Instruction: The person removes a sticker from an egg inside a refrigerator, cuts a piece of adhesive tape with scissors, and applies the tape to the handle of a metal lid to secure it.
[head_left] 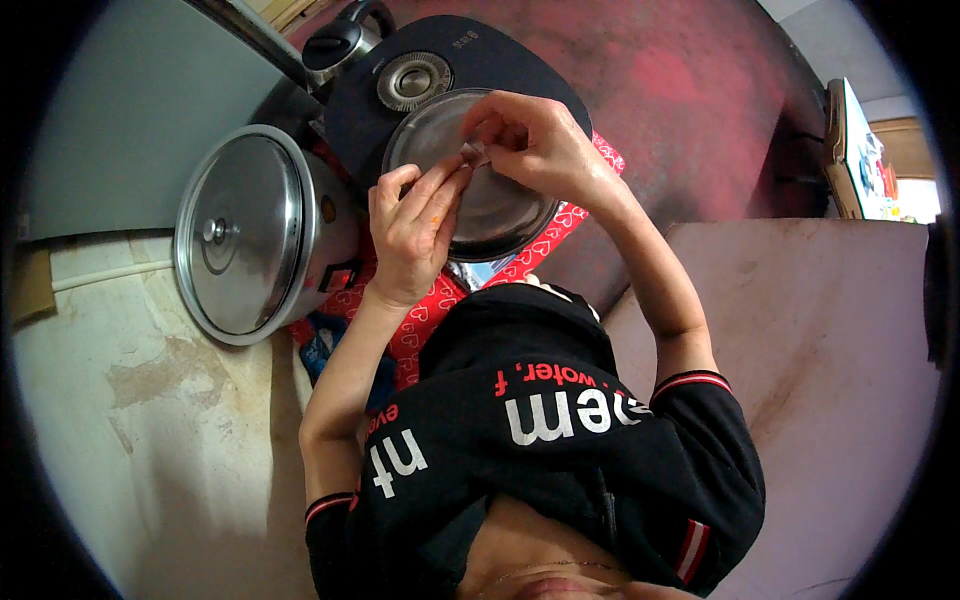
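My left hand [415,225] and my right hand [545,145] meet over a round metal pan [500,215]. Between their fingertips is a small pale piece [473,152], too small to name. The right fingers are curled in a pinch on it, and the left fingertips press against it from the near left. An orange spot marks the left fingers. The pan stands by the near edge of a dark, rounded appliance with a silver dial [414,81]. Both hands partly hide the pan, and I cannot make out what is in it.
To the left stands a large rice cooker [240,240] with a shiny metal lid. A kettle with a black handle [335,42] is behind the dial. Red cloth with white hearts [545,245] lies under the pan, on a worn red table [690,110]. A grey panel [140,120] rises at far left.
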